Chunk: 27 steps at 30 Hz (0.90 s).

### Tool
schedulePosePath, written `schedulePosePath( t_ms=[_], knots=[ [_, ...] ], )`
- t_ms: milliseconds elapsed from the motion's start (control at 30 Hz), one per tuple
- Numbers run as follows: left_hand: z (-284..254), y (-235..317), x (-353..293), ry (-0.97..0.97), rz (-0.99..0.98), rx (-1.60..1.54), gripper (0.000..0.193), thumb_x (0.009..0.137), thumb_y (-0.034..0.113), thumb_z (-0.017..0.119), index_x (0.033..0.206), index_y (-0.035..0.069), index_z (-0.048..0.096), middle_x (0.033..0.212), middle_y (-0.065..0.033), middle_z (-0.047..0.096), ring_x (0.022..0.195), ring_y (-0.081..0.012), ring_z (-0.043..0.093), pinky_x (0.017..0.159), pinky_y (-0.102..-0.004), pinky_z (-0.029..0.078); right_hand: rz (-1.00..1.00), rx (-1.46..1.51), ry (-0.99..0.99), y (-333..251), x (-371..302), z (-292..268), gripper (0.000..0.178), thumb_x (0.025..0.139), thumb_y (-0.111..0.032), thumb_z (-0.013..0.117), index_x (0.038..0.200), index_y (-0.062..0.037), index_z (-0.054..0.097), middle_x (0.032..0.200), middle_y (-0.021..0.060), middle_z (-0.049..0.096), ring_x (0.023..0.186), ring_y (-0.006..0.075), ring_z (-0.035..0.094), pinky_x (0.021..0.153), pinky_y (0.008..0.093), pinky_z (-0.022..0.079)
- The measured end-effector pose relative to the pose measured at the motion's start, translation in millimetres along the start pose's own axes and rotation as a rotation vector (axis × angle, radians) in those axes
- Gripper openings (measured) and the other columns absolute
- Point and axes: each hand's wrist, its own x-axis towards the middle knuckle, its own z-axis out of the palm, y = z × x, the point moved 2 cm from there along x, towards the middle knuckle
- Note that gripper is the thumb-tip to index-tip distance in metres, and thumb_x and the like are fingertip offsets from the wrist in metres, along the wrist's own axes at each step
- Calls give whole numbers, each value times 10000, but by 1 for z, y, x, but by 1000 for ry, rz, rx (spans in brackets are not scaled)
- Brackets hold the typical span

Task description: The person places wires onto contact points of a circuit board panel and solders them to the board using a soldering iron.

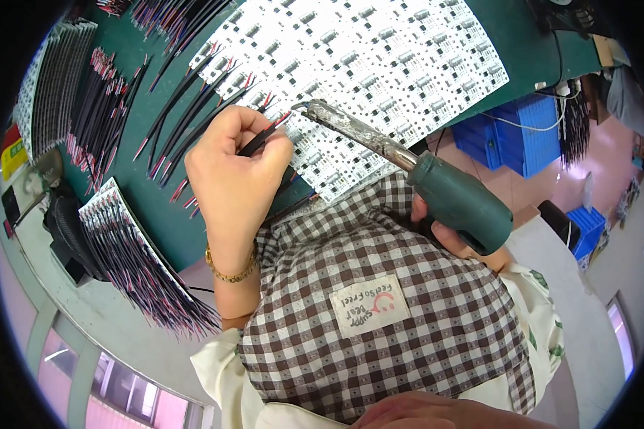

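1. Soldering iron (408,168), with a green handle and a crusted metal shaft, lies just right of the frame's centre; its long axis slants from lower right up to upper left, with the tip near the wire end.
2. Right hand (454,239) is closed around the handle.
3. Left hand (232,168), at centre left, pinches a black wire (265,136) with red-stripped ends; it is the nearer hand to the tip.
4. Both meet over the white circuit panel (379,57) on the green worktop (157,207).
5. Wire bundles (107,107) lie upper left.
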Motion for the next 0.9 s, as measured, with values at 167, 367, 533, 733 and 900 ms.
schedulePosePath(
  t_ms=[167, 367, 533, 733, 900],
  knots=[
    [-5, -4, 7, 19, 16, 3, 98, 667, 77, 650, 723, 14, 598, 544, -13, 532, 501, -38, 426, 496, -200, 364, -284, -657, -194, -6, 15, 9, 506, 685, -97, 708, 1159, 8, 568, 1095, 149, 611, 833, 226, 649, 734, 264, 506],
    [-4, -10, 11, 6, -15, 3, 102, 670, 78, 648, 728, 11, 597, 556, -14, 542, 510, -38, 433, 502, -201, 369, -354, -717, -232, -11, 29, 12, 458, 722, -91, 686, 1153, 14, 572, 1041, 134, 638, 824, 216, 653, 732, 255, 510],
    [-4, -11, 13, 1, -24, -12, 104, 674, 79, 648, 729, 9, 595, 568, -13, 547, 521, -39, 439, 509, -201, 374, -239, -570, -175, -9, 22, 13, 404, 736, -108, 676, 1116, 2, 595, 987, 118, 652, 809, 226, 657, 708, 261, 514],
    [-5, -8, 13, -19, -32, 0, 114, 677, 84, 651, 733, 4, 593, 580, -14, 555, 528, -45, 449, 518, -204, 382, -295, -677, -97, -2, 10, 1, 329, 713, -83, 702, 1030, -33, 625, 882, 78, 647, 759, 189, 651, 663, 252, 506],
    [-3, -6, 13, -14, -11, -41, 123, 681, 90, 656, 749, -3, 613, 590, -19, 573, 538, -43, 472, 520, -203, 390, -222, -358, -235, -9, 6, 2, 531, 902, -306, 565, 1297, 20, 424, 915, 98, 526, 798, 178, 539, 710, 319, 471]
  ],
)
